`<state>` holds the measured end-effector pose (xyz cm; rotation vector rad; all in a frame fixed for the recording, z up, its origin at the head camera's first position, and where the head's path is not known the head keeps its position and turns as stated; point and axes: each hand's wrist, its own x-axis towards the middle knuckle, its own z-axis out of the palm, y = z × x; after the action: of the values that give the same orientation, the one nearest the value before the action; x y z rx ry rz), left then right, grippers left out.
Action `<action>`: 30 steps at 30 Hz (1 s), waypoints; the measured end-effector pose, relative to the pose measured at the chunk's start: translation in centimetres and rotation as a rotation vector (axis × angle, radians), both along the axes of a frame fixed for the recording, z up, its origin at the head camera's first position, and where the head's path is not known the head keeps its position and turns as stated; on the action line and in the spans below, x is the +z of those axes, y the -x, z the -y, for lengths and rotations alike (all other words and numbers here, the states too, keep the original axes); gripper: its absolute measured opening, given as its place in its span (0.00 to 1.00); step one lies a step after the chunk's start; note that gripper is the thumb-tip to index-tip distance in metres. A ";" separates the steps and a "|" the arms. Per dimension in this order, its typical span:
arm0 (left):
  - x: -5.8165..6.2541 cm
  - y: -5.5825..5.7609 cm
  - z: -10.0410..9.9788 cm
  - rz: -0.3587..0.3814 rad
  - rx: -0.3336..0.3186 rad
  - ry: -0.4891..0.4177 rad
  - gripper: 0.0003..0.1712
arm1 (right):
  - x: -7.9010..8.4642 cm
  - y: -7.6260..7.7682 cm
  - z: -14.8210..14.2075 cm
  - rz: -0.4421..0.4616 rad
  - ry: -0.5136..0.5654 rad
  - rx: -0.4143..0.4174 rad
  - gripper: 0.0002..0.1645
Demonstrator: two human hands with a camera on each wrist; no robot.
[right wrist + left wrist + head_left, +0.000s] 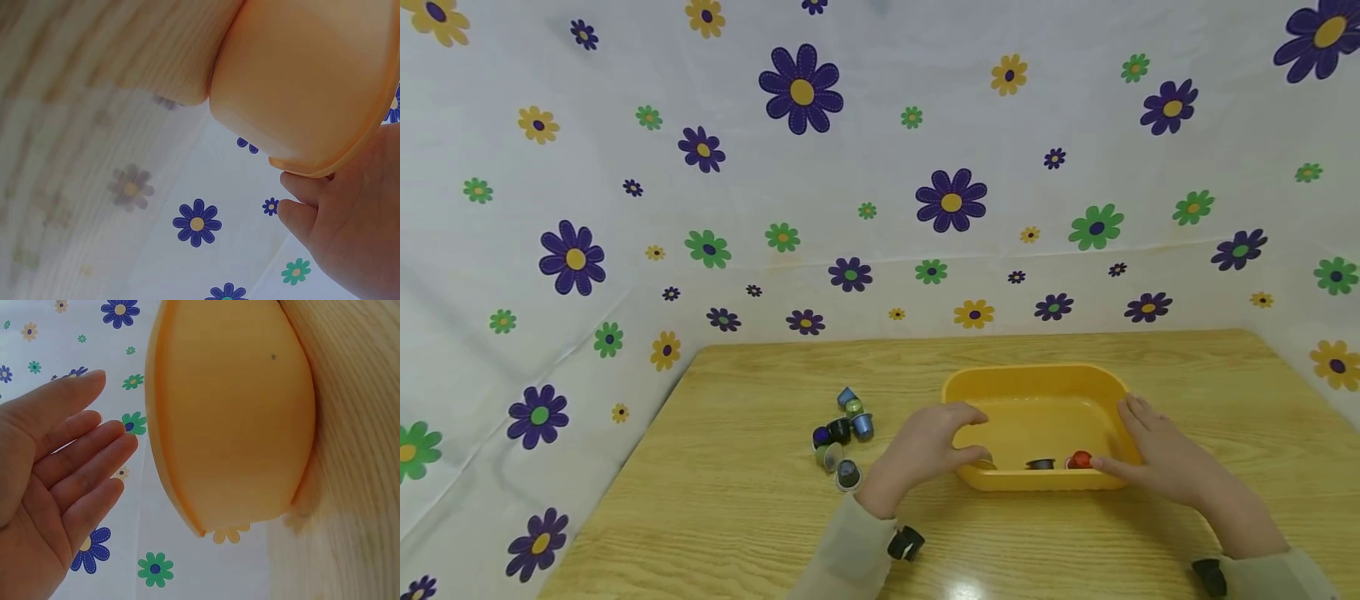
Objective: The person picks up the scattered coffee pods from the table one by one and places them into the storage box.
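A yellow plastic tub (1037, 377) stands on the wooden table. Inside, along its near wall, lie a red coffee capsule (1082, 459), a dark capsule (1041, 464) and, partly hidden by my left thumb, a pale one (987, 461). At the tub's left end is my left hand (925, 446), its fingers loosely bent and nothing between them; the left wrist view shows the palm beside the rim. My right hand (1168, 454) rests at the right rim with fingers stretched along it, its thumb reaching across the near corner toward the red capsule.
Left of the tub, several coffee capsules lie grouped on the table (737, 433): blue ones (863, 427), green ones (853, 408), a black one (839, 430) and a dark grey one (848, 474). A flower-printed white sheet (865, 167) stands behind and beside the table.
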<state>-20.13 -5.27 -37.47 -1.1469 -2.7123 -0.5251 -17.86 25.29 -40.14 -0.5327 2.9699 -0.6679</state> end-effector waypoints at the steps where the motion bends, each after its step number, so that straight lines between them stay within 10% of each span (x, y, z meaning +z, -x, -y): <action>1: -0.1 0.0 0.1 0.001 0.006 0.003 0.22 | 0.0 0.0 0.0 -0.001 0.000 0.000 0.56; 30: -1.2 -0.5 7.5 0.066 0.170 -0.007 0.20 | 0.3 -0.2 0.1 0.005 -0.003 -0.006 0.57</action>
<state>-19.61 -12.74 -38.65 -0.9012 -2.8274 -0.5547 -17.70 25.23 -39.83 -0.5217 2.9684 -0.6642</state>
